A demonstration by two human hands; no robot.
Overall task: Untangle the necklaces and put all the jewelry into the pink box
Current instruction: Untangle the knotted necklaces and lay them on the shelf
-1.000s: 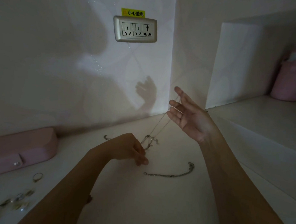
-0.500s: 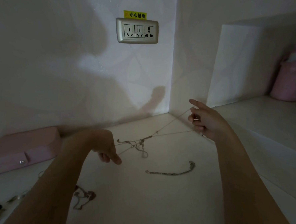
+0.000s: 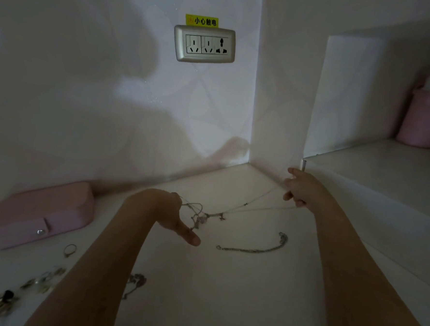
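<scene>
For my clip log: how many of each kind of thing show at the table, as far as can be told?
Box: 1
Necklace tangle: 1
Loose chain: 1
Separate ring: 1
Half-hidden beaded piece: 1
Blurred jewelry cluster: 1, pieces uncountable
Total: 6

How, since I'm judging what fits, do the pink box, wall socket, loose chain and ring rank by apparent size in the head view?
1. pink box
2. wall socket and loose chain: similar span, the socket farther off, so unranked
3. ring
</scene>
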